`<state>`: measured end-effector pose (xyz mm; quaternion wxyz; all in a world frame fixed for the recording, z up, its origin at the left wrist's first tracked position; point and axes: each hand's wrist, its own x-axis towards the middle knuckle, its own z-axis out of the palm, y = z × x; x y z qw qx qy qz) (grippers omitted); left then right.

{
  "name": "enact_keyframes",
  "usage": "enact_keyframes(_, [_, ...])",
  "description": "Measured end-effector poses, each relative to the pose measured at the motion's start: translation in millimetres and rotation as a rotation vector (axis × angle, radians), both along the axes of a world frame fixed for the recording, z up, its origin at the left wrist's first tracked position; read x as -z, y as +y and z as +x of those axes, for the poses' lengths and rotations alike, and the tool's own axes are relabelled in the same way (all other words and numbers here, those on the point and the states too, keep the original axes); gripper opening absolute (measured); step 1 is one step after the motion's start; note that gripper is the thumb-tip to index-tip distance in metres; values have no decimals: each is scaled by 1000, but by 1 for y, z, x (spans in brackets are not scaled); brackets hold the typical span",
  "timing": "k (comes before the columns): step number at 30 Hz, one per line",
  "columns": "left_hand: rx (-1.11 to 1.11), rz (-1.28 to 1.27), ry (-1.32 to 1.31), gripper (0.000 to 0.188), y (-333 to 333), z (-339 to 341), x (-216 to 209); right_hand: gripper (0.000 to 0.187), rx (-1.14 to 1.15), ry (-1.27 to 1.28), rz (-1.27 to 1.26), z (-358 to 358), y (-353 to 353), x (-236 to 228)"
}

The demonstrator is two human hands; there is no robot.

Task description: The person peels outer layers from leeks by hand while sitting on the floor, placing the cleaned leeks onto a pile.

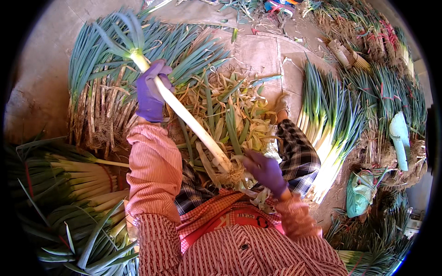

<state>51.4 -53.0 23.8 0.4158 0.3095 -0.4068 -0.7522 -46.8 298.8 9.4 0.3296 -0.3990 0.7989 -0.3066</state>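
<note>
Although unclear in grip, right hand (265,174) beside roots (231,177), left hand (153,87) around leek (191,120), green bag (360,194), contents indistinct

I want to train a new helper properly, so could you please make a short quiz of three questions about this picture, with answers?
1. Which hand grips the green onion near its green leaves?
2. True or false: both gloves are purple.
3. Fill in: the roots are nearer to the ____ hand.

Key:
1. The left hand.
2. True.
3. Right; the right hand is beside them.
</note>
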Motion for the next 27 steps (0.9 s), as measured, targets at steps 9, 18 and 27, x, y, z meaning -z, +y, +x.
enact_keyframes(9, [48, 26, 69, 34, -2, -12, 4, 51, -48, -892, -453, 10, -87, 2])
enact_keyframes(18, [35, 7, -59, 33, -19, 3, 18, 52, 55, -458, -462, 40, -1, 31])
enact_keyframes(27, [115, -130, -21, 23, -42, 5, 45, 43, 72, -770, -294, 51, 113, 12])
